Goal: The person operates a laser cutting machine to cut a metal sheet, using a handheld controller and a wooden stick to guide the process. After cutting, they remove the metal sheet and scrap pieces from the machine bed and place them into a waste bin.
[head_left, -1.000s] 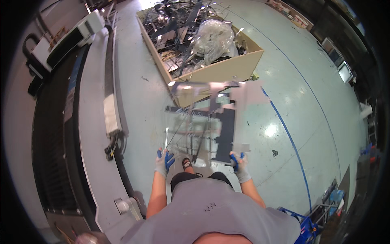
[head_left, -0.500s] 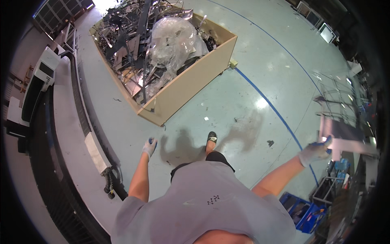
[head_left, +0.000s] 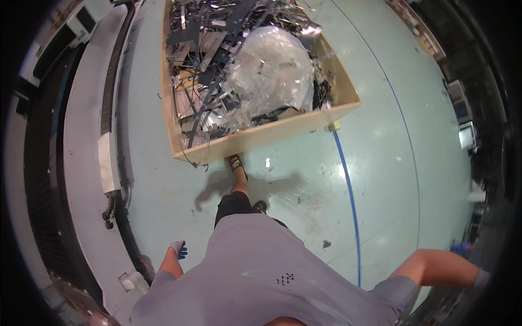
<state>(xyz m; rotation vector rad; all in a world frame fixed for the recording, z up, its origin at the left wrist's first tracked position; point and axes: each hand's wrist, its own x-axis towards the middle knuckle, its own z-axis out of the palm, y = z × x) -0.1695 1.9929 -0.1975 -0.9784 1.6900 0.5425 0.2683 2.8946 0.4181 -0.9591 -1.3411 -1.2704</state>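
Hanging low beside my body, my left hand point(head_left: 178, 249) wears a pale glove with blue on the fingers. Its fingers are loosely bent and apart, and I see nothing in them. My right arm reaches out to the right, and only the pale glove cuff of my right hand point(head_left: 482, 279) shows at the dark rim. The fingers and whatever they may hold are hidden there. In front of me stands a large tan bin point(head_left: 261, 139), heaped with dark strips and metal scrap point(head_left: 217, 51). A bundle of clear plastic film point(head_left: 274, 70) lies on top of the scrap.
A long pale machine point(head_left: 87, 141) with a dark track runs along the left. Blue lines point(head_left: 348, 190) mark the green floor, with a small yellow block point(head_left: 334, 126) by the bin's corner. Equipment, including a bright-faced box point(head_left: 466, 135), lines the right side.
My view has turned right to left, and the bin is now straight ahead and closer. The pale flat panel my right hand held has gone out of clear sight at the rim.
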